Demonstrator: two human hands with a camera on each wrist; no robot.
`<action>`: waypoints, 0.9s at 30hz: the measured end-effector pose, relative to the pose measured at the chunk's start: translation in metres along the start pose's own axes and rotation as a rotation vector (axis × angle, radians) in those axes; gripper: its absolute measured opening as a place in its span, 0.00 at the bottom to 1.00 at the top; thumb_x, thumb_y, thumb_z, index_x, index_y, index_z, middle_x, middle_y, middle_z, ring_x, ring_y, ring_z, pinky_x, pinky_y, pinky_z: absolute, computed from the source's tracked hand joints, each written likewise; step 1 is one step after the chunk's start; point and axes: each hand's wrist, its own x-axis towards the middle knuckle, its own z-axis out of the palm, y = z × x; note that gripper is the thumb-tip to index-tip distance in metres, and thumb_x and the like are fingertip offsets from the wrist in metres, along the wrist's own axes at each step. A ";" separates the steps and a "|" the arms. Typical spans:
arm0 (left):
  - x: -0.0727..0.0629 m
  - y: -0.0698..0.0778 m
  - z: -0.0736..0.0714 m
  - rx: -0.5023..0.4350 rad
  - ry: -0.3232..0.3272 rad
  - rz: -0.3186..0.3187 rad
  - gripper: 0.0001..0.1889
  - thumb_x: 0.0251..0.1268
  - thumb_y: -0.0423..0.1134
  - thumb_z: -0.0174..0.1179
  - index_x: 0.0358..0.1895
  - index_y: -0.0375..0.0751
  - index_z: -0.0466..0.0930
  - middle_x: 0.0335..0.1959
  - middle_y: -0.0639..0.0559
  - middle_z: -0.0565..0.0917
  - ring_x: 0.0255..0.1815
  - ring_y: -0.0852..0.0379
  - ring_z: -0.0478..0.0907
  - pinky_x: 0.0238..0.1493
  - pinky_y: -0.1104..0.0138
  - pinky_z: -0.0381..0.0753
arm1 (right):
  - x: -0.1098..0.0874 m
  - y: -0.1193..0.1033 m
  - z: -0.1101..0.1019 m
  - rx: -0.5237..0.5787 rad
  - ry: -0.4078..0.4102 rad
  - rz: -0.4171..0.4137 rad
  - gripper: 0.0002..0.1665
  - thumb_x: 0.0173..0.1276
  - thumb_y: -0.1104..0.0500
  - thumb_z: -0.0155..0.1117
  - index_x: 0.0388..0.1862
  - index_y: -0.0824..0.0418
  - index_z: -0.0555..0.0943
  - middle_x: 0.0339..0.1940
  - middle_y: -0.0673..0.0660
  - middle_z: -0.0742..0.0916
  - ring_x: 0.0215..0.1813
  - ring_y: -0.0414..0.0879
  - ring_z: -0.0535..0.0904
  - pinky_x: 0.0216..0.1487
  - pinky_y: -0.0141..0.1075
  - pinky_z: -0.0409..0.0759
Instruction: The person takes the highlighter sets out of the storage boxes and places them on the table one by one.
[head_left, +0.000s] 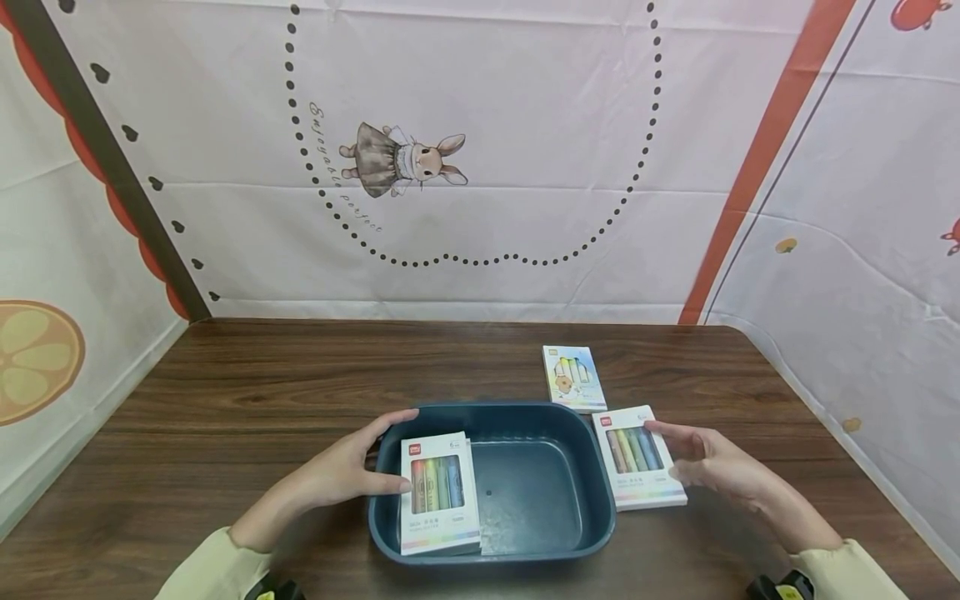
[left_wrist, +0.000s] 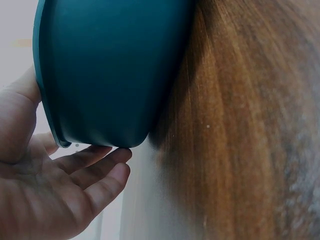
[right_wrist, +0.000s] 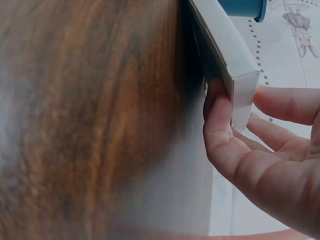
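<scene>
A dark blue-green plastic basin (head_left: 540, 546) stands on the table. Inside, at its left end, lies a white crayon box (head_left: 438, 521) with a window showing coloured sticks; another box edge peeks out beneath it. My left hand (head_left: 341, 467) holds the basin's left end, thumb over the rim by the box and fingers against the outer wall (left_wrist: 115, 75). Right of the basin, my right hand (head_left: 720, 462) pinches a second crayon box (head_left: 648, 492) by its right edge. In the right wrist view, fingers (right_wrist: 220, 115) reach under that box's edge (right_wrist: 242, 95).
Behind the right-hand box lies a smaller-looking white box (head_left: 577, 400) with a cartoon picture and crayons on its front. The brown wood-grain table (head_left: 300, 367) ends at a printed white cloth (head_left: 525, 125) that hangs behind and at both sides.
</scene>
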 end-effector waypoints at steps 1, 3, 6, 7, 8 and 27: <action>0.000 0.000 0.000 -0.001 -0.003 0.004 0.43 0.49 0.45 0.68 0.68 0.52 0.54 0.61 0.36 0.66 0.55 0.45 0.71 0.54 0.50 0.71 | 0.000 0.000 0.000 -0.003 0.000 -0.001 0.42 0.57 0.69 0.58 0.68 0.74 0.50 0.64 0.78 0.61 0.49 0.47 0.74 0.44 0.38 0.79; 0.000 -0.001 0.000 -0.004 -0.007 0.013 0.43 0.50 0.45 0.68 0.69 0.51 0.53 0.61 0.35 0.66 0.55 0.44 0.71 0.54 0.51 0.72 | 0.000 0.000 0.000 -0.008 -0.002 0.003 0.43 0.57 0.69 0.58 0.68 0.74 0.50 0.65 0.79 0.59 0.50 0.47 0.73 0.44 0.38 0.79; 0.001 -0.002 0.000 -0.017 -0.014 0.018 0.43 0.50 0.44 0.68 0.69 0.50 0.53 0.61 0.35 0.66 0.55 0.44 0.72 0.53 0.52 0.73 | 0.001 0.001 0.000 -0.025 -0.004 0.007 0.44 0.56 0.69 0.59 0.68 0.75 0.50 0.65 0.79 0.58 0.49 0.47 0.74 0.43 0.38 0.78; 0.001 -0.002 0.000 -0.018 -0.013 0.015 0.43 0.50 0.45 0.68 0.69 0.51 0.53 0.61 0.35 0.66 0.55 0.44 0.72 0.53 0.53 0.73 | 0.001 0.001 0.000 -0.037 -0.003 0.008 0.44 0.56 0.69 0.59 0.68 0.74 0.50 0.65 0.79 0.59 0.49 0.47 0.74 0.42 0.37 0.78; 0.000 -0.002 0.000 -0.018 -0.013 0.012 0.43 0.49 0.45 0.68 0.69 0.52 0.53 0.61 0.36 0.66 0.55 0.44 0.72 0.53 0.53 0.73 | 0.001 0.001 0.000 -0.050 -0.002 0.008 0.44 0.56 0.69 0.59 0.68 0.74 0.50 0.64 0.79 0.60 0.48 0.48 0.74 0.42 0.37 0.78; 0.000 -0.001 -0.001 0.003 -0.003 0.005 0.43 0.50 0.45 0.68 0.69 0.51 0.53 0.62 0.35 0.64 0.55 0.44 0.71 0.54 0.52 0.72 | -0.003 -0.008 0.003 -0.263 0.030 -0.012 0.38 0.54 0.71 0.62 0.63 0.78 0.60 0.51 0.74 0.75 0.41 0.53 0.77 0.36 0.35 0.79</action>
